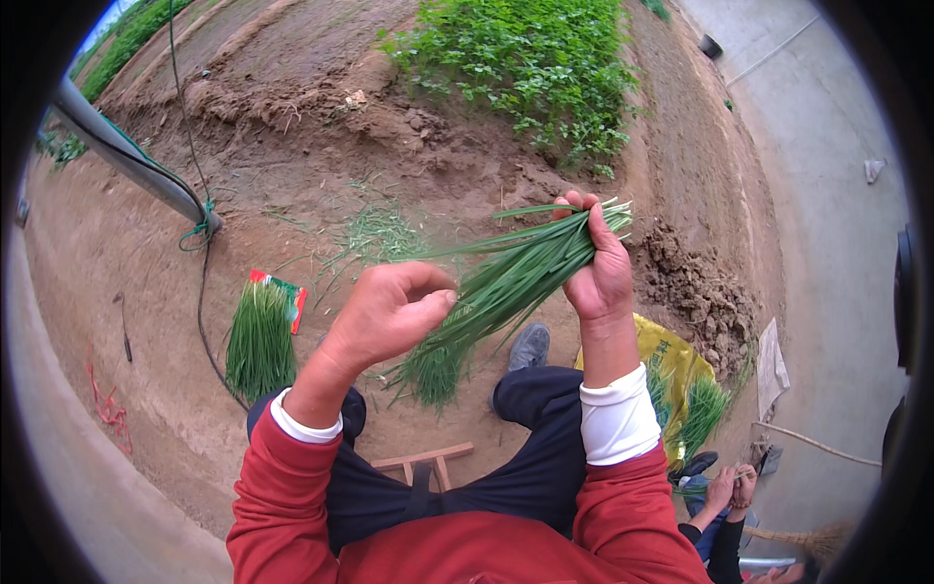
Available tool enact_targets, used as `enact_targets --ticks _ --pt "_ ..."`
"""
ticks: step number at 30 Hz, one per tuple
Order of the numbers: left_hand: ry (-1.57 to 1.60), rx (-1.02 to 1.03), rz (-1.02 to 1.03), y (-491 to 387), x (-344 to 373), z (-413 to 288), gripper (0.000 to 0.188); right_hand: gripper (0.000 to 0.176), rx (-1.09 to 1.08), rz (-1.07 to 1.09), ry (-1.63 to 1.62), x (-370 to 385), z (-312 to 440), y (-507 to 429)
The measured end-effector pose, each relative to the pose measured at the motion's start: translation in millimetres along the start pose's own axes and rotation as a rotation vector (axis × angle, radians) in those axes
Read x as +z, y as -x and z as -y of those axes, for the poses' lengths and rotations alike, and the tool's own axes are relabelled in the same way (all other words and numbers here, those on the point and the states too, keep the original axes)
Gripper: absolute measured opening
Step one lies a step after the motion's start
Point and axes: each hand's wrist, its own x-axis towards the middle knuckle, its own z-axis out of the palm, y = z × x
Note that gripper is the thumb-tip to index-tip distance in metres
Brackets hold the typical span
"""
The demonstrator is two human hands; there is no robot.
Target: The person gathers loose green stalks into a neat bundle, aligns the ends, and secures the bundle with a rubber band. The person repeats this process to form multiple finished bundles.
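My right hand [602, 263] grips a bunch of long flat green leaves, likely garlic chives [518, 270], near their pale cut ends. The leaf tips fan down to the left. Beside those leaves is my left hand [398, 310], its thumb and forefinger brought together; whether a leaf is pinched there is unclear. Below the bunch, more chives [438, 376] lie on the soil between my feet, partly hidden by it. A neat pile of chives [260, 343] rests at the left, its pale ends over a red and green printed sheet [298, 310].
Leaf scraps [383, 230] litter the soil ahead. A pole [139, 157] with a cable stands left, near a thin hand tool [125, 328]. At right, a yellow sack [668, 343] lies by more chives [704, 409]; another person's hands [730, 485] work nearby. A wooden stool [423, 458] is beneath me.
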Motion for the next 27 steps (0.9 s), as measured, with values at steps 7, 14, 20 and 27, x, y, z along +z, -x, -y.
enact_targets --ticks 7,14,20,27 --pt "0.054 -0.005 -0.092 -4.3 5.2 6.1 0.019 0.021 -0.034 -0.034 0.055 -1.1 -0.9 -0.5" --pt "0.510 -0.250 -0.196 -9.9 -8.8 6.5 0.010 0.022 -0.085 -0.065 0.048 -5.1 5.8 -3.0" --pt "0.333 -0.308 0.004 -10.2 -7.8 9.4 0.020 0.021 -0.068 -0.062 0.036 -4.3 5.8 -2.8" --pt "0.300 -0.312 0.093 -11.3 -1.2 4.7 0.017 0.020 -0.073 -0.105 0.046 -0.7 4.5 -2.3"
